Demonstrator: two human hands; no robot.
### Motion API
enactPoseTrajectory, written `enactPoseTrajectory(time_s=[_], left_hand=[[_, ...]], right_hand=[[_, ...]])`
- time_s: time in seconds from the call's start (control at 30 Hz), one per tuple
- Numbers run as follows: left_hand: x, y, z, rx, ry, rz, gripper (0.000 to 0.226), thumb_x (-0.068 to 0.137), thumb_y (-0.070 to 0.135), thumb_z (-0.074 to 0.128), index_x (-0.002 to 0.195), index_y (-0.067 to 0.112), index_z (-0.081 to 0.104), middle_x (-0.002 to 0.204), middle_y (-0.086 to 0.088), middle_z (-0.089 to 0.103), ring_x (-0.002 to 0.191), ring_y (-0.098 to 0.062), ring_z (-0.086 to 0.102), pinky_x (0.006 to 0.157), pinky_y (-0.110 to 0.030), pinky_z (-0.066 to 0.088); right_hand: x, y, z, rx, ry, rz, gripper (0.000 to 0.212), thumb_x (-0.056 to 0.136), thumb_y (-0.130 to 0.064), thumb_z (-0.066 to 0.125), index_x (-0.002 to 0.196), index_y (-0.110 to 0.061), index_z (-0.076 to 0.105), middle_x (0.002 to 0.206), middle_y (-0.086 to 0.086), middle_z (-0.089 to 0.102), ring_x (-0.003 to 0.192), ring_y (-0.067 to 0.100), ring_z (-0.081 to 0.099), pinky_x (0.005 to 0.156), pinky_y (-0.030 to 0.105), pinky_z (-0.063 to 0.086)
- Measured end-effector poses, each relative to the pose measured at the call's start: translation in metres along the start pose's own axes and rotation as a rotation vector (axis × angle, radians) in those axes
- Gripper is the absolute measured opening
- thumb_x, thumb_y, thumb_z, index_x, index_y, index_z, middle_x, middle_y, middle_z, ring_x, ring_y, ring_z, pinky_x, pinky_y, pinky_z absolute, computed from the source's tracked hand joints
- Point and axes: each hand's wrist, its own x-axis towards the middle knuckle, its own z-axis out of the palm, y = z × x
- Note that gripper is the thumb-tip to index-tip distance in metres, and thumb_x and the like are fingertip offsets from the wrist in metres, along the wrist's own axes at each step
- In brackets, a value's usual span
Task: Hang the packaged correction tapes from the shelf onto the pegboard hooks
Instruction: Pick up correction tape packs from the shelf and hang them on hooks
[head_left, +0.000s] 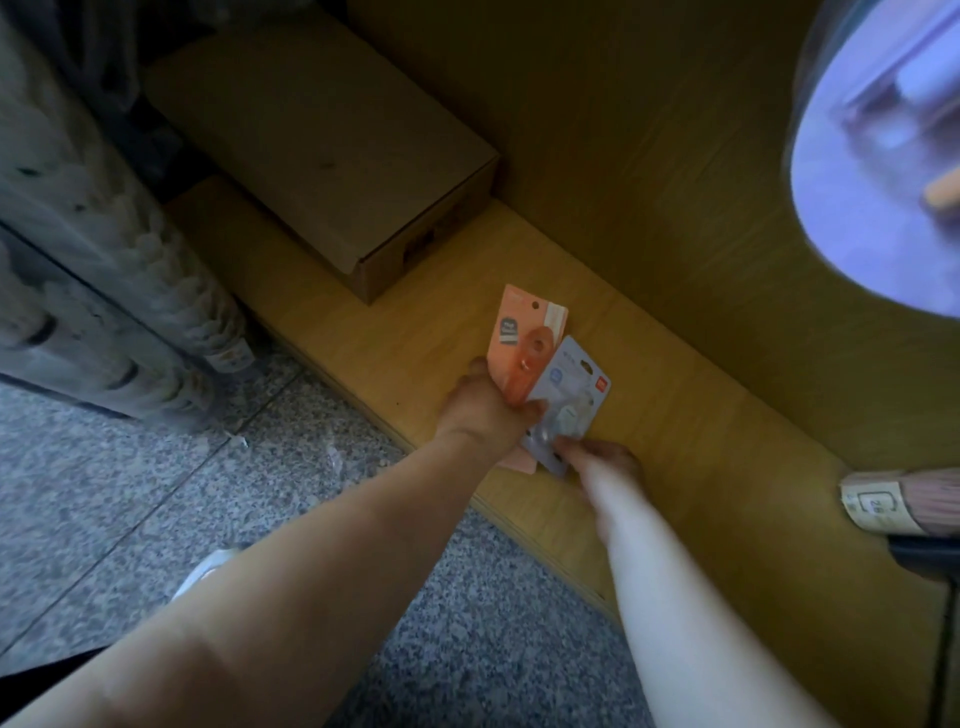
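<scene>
Your left hand (485, 410) grips the orange pack (522, 345), your right hand (605, 460) pinches the grey pack (571, 384), mid-frame over the shelf (691, 426); hanging still to do, no pegboard visible.

Print on the gripped orange package (514, 338) and grey package (574, 379) is blurred; well right, a paper band (872, 506) shows roughly 28.
</scene>
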Motion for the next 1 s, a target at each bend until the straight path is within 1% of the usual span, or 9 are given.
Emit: enactPoseTrajectory(time_s=[0.07,0.13,0.23,0.37,0.47,0.67,0.77,0.87,1.0], left_hand=[[0.002,-0.003,0.0,0.009,-0.006,-0.022,0.058,0.079,0.021,0.067,0.125,0.004,0.035,0.125,-0.012,0.057,0.116,-0.029,0.054,0.084,-0.028,0.042],[0.003,-0.005,-0.001,0.009,0.001,-0.029,0.059,0.079,0.017,0.067,0.126,0.004,0.034,0.127,-0.013,0.055,0.117,-0.029,0.053,0.085,-0.029,0.042],[0.005,-0.009,-0.001,-0.01,0.009,-0.024,0.059,0.078,0.015,0.067,0.126,0.003,0.035,0.128,-0.014,0.055,0.118,-0.029,0.052,0.086,-0.029,0.041],[0.008,-0.013,-0.002,-0.048,0.003,-0.041,0.059,0.076,0.013,0.07,0.125,0.002,0.039,0.127,-0.016,0.056,0.117,-0.031,0.052,0.087,-0.031,0.043],[0.011,-0.016,-0.002,-0.091,0.002,-0.068,0.059,0.074,0.013,0.071,0.124,0.001,0.042,0.125,-0.016,0.057,0.115,-0.03,0.054,0.082,-0.029,0.042],[0.009,-0.019,0.001,-0.199,-0.002,-0.091,0.051,0.075,0.01,0.068,0.121,0.0,0.047,0.122,-0.017,0.059,0.111,-0.031,0.056,0.083,-0.03,0.044],[0.006,-0.018,0.005,-0.28,-0.011,-0.067,0.048,0.079,0.016,0.067,0.121,0.002,0.049,0.116,-0.012,0.061,0.105,-0.027,0.058,0.082,-0.03,0.045],[-0.002,-0.013,0.01,-0.386,-0.009,-0.033,0.037,0.085,0.023,0.06,0.116,0.005,0.051,0.106,-0.006,0.063,0.098,-0.024,0.059,0.079,-0.03,0.047],[-0.018,-0.011,0.01,-0.484,-0.061,-0.018,0.02,0.09,0.026,0.052,0.105,0.012,0.051,0.087,0.002,0.06,0.081,-0.017,0.058,0.059,-0.019,0.041]], right_hand=[[-0.001,-0.001,0.0,0.025,-0.008,0.001,0.034,0.085,-0.01,0.06,0.116,0.004,0.056,0.106,0.015,0.06,0.085,0.018,0.05,0.059,0.022,0.039],[-0.001,-0.001,-0.001,0.049,-0.017,-0.007,0.034,0.085,-0.008,0.061,0.117,0.003,0.054,0.103,0.014,0.057,0.073,0.015,0.05,0.056,0.019,0.037],[0.001,-0.003,-0.002,0.053,-0.015,-0.013,0.026,0.084,-0.007,0.06,0.11,-0.003,0.054,0.116,0.02,0.06,0.067,0.012,0.048,0.054,0.018,0.036],[0.006,-0.002,-0.001,0.051,0.007,-0.007,0.045,0.083,-0.012,0.064,0.123,-0.001,0.048,0.123,0.018,0.058,0.073,0.015,0.051,0.052,0.018,0.036],[0.007,-0.004,-0.002,0.029,-0.034,0.003,0.04,0.084,-0.013,0.063,0.122,-0.001,0.053,0.113,0.012,0.061,0.066,0.009,0.049,0.052,0.017,0.035],[0.009,-0.002,-0.003,0.077,-0.166,0.072,0.041,0.086,-0.023,0.061,0.125,-0.013,0.054,0.127,0.009,0.059,0.087,0.016,0.057,0.065,0.02,0.042],[0.01,0.001,-0.006,0.198,-0.209,0.082,0.033,0.085,-0.019,0.06,0.118,-0.018,0.056,0.118,0.01,0.063,0.1,0.023,0.06,0.081,0.03,0.048],[0.009,0.008,-0.009,0.405,-0.282,0.09,0.024,0.087,-0.015,0.057,0.111,-0.018,0.057,0.101,0.006,0.065,0.087,0.019,0.061,0.082,0.033,0.049],[-0.005,0.012,-0.021,0.469,-0.314,0.064,0.021,0.088,-0.013,0.054,0.109,-0.018,0.057,0.098,0.004,0.065,0.086,0.018,0.062,0.077,0.031,0.05]])
